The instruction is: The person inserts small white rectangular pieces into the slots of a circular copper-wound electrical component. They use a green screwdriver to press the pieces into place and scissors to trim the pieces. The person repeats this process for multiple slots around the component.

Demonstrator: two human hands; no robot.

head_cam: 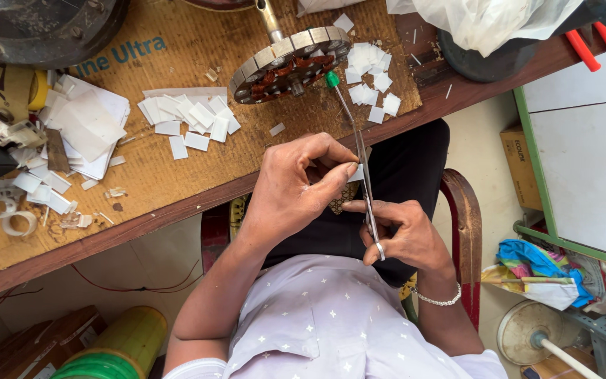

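Roughly left to right: far left of the bench (177, 175) sits a loose heap of white paper pieces (82, 130), with scraps and curled offcuts (15, 223) below it near the edge. Next, a smaller spread of cut white strips (191, 119) lies on the brown board. Past that, a round stator (290, 64) with copper windings rests tilted on the board, and a pile of small white squares (372, 77) sits just beside it on the right. Below the bench edge, left hand (296, 189) is curled, thumb and forefinger pinched together on a small white slip (356, 173) held over the lap. Right hand (405, 235) grips scissors (362, 168), fingers clamped through the handle loops, blades pointing up toward the stator, green tip near its rim. The blades look nearly closed, with the slip right at them; can't tell if it's between them. A bracelet (440, 300) is on the right wrist. Red chair arm (466, 231) is just right of that hand. Far right: a white cabinet with green frame (534, 175), coloured cloth (534, 261) on the floor beneath.
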